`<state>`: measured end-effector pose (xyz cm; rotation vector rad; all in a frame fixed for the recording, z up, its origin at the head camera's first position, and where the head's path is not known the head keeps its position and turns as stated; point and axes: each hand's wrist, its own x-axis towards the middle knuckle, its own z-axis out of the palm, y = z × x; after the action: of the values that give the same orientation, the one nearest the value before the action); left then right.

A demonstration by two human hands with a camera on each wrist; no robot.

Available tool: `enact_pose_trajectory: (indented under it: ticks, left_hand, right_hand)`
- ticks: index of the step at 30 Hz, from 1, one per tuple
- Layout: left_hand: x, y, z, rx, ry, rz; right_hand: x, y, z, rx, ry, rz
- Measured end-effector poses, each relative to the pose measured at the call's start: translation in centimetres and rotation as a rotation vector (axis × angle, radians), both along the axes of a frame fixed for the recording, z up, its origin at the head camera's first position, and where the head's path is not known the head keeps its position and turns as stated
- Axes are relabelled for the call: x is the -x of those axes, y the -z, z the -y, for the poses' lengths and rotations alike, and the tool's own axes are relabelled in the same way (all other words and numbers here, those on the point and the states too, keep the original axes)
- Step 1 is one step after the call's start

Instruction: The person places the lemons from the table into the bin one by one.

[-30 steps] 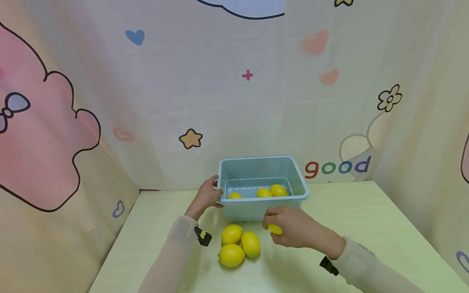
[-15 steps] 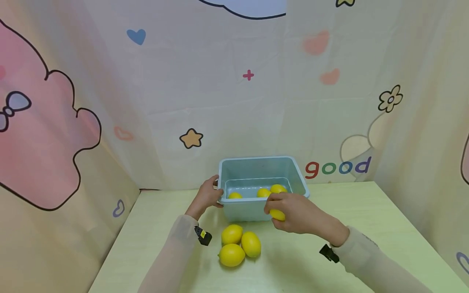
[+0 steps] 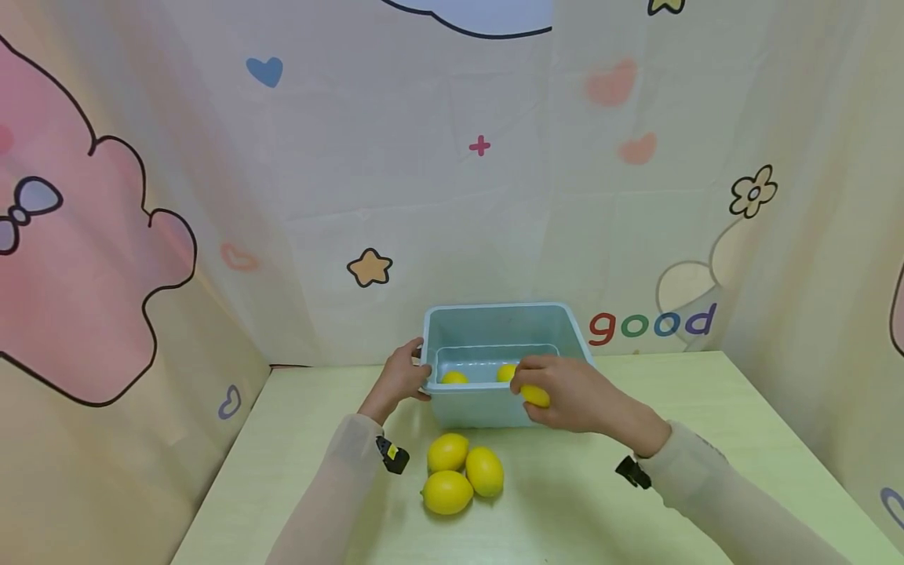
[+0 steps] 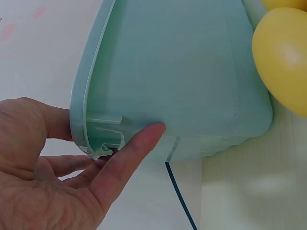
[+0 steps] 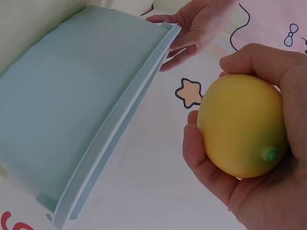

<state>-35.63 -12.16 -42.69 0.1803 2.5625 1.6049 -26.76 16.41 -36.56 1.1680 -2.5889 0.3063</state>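
My right hand [image 3: 575, 392] grips a yellow lemon [image 5: 240, 122] with a green stem end, its fingers and thumb curled round it. In the head view that hand is at the front right rim of a pale blue plastic bin [image 3: 469, 410]. My left hand [image 3: 397, 380] holds the bin's left end. In the left wrist view its thumb [image 4: 139, 148] presses the outer wall while the other fingers reach round the rim. Inside the bin, one lemon [image 3: 454, 377] shows at left and another lemon [image 3: 505, 373] near the middle, partly hidden by the rim.
Three lemons [image 3: 484, 472] lie close together on the pale wooden table [image 3: 579, 510], in front of the bin. Behind the bin hangs a curtain [image 3: 339, 180] printed with cartoon shapes, and it also closes off both sides.
My right hand has risen with the lemon from in front of the bin to its rim, now covering the right-hand lemon inside. My left hand has stayed on the bin.
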Motion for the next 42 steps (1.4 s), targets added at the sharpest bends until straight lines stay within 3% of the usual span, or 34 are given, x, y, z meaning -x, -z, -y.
enact_pose_trajectory:
  ticks: [21, 42]
  left_hand:
    - [0.2, 0.3, 0.0, -0.001, -0.008, -0.005]
    - [0.2, 0.4, 0.0, -0.002, -0.006, 0.006]
  right_hand:
    - [2.4, -2.5, 0.3, 0.035, 0.059, -0.033]
    - [5.9, -4.1, 1.1, 0.051, 0.158, 0.049]
